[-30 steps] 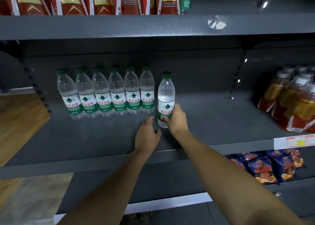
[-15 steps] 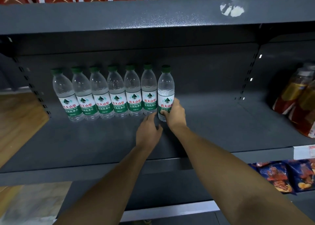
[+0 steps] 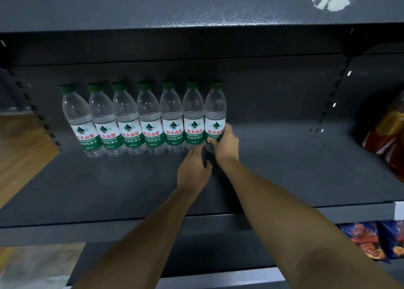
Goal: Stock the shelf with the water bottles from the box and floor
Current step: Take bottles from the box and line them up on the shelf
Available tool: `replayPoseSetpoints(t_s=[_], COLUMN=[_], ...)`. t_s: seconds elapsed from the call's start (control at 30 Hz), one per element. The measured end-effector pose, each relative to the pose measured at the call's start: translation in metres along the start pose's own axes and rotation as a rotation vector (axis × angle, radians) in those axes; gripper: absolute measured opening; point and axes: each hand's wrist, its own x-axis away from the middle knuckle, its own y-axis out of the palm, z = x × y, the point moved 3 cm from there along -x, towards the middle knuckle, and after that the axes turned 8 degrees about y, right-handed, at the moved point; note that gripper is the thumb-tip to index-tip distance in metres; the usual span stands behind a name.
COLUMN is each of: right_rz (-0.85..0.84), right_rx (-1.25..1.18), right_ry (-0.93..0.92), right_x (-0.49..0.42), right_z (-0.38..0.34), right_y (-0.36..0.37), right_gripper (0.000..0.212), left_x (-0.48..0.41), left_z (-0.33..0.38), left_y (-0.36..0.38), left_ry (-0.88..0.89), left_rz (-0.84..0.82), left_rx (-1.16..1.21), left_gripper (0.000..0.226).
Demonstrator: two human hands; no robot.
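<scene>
Right grip (image 3: 226,145) is wrapping round the clear green-capped plastic water bottle (image 3: 215,116), standing rightmost on the dark grey metal shelf (image 3: 109,190) and hiding its lower label. Left grip (image 3: 193,168) is lying loose, fingers straight, can't tell if it's touching anything.

Past the left edge of the shelf (image 3: 109,190) lies wood-look floor (image 3: 19,157); behind, a grey back panel (image 3: 273,96) with slotted uprights (image 3: 337,92).

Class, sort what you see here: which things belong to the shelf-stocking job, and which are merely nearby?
Job in hand: row of water bottles; rightmost bottle, held by the right hand; left hand at the bottle bases; grey shelf.
Just nearby: red-and-orange goods at the right edge; snack bags on the shelf below.
</scene>
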Motion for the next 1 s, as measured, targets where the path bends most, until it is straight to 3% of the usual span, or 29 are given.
replayPoseSetpoints(t_s=[0.4,0.67,0.83,1.0], right_rz=[0.010,-0.051,-0.037,-0.090], right_rx=[-0.030,-0.034,-0.140,-0.197], right_ry=[0.041,0.213,0.103,0.049], right_x=[-0.004,0.006,0.044,0.096], right_z=[0.002,0.004,0.004,-0.003], right_y=[0.005,-0.004,-0.006,0.001], right_gripper=[0.054,0.058,0.040,0.045], left_x=[0.001,0.016,0.040,0.071], left_z=[-0.006,-0.004,-0.006,-0.012], left_y=[-0.012,-0.030,-0.046,-0.069], left_ry=[0.016,0.033,0.088,0.141], left_rz=[-0.016,-0.013,0.045,0.045], left_rx=[-0.045,-0.038,0.042,0.035], left_gripper=[0.052,0.054,0.054,0.050])
